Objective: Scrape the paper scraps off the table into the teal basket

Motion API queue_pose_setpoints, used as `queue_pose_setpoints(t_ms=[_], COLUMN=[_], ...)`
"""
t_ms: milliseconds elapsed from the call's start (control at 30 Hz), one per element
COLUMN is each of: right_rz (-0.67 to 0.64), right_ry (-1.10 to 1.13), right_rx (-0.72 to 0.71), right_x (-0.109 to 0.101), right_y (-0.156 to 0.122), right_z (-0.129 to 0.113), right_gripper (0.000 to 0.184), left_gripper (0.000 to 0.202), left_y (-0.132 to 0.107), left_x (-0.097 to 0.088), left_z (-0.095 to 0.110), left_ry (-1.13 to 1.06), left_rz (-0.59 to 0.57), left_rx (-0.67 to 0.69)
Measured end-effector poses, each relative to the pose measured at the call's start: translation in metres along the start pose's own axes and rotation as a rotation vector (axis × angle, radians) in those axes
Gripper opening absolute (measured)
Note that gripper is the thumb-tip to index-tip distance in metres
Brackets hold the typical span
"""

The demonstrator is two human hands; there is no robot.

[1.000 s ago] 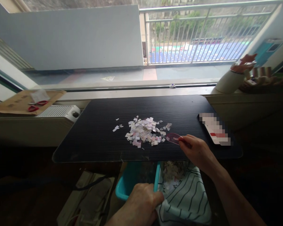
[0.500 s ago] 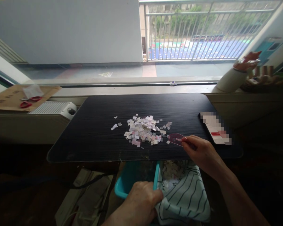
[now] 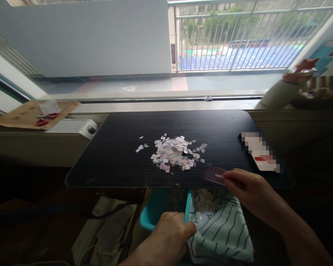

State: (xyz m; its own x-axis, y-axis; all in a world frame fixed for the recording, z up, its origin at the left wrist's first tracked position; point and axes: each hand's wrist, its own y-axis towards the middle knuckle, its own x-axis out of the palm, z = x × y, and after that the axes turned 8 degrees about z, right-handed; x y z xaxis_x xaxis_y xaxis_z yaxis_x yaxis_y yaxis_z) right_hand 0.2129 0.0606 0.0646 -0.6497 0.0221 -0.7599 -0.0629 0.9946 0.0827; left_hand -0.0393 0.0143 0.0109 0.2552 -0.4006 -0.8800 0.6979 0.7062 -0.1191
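The black tabletop (image 3: 122, 147) fills the middle of the view and serves as the anchor for everything else. Below its near edge hangs a teal bin (image 3: 158, 210), and over the bin's right half lies a striped cloth (image 3: 222, 236) with paper bits already gathered in its hollow, just under the tabletop's lip.

The left hand (image 3: 166, 240) is below the tabletop's near edge, its fingers curled shut over the bin's rim and the cloth's border, clamping the two together. The right hand (image 3: 249, 188) rests at the near right edge of the tabletop, thumb and fingers pinched on a pink plastic scraper (image 3: 214, 174), which lies low on the surface right at that edge. The scrap pile (image 3: 173, 155) sits at the tabletop's centre, well clear of the scraper, with a few strays (image 3: 140, 148) to the pile's left (toward the tabletop's left half). A blurred card (image 3: 261, 151) lies at the tabletop's right end.

As for risks: the scraps look light and loose, so a quick stroke could scatter them sideways rather than herd them; the cloth's hollow covers only part of the span under the near edge, so bits pushed off to the left of it could drop into the bare bin or onto the floor; a slackened left grip could let the cloth sag and spill what it holds.
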Motion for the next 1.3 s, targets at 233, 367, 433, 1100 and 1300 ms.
queue_pose_setpoints(t_ms=[233,367,433,1100,1300], right_rz=[0.071,0.114,0.093,0.055,0.102], right_ry=[-0.080,-0.086,-0.044,-0.052,-0.034], right_rx=[-0.095,-0.069,-0.093,-0.009,-0.002], right_x=[0.026,0.024,0.027,0.013,0.016], right_y=[0.038,0.038,0.038,0.025,0.025], right_z=[-0.005,-0.002,-0.004,0.006,0.004], right_gripper=[0.020,0.018,0.019,0.018,0.018], left_gripper=[0.010,0.011,0.011,0.006,0.006], left_y=[-0.005,-0.004,-0.002,-0.002,-0.002], left_x=[0.000,-0.003,-0.005,-0.004,-0.004], left_z=[-0.003,-0.002,-0.002,-0.001,-0.002], left_ry=[-0.062,-0.059,-0.042,-0.058,-0.054], left_rz=[0.003,0.004,-0.009,-0.029,-0.035], left_rx=[0.008,0.002,-0.001,-0.031,-0.052])
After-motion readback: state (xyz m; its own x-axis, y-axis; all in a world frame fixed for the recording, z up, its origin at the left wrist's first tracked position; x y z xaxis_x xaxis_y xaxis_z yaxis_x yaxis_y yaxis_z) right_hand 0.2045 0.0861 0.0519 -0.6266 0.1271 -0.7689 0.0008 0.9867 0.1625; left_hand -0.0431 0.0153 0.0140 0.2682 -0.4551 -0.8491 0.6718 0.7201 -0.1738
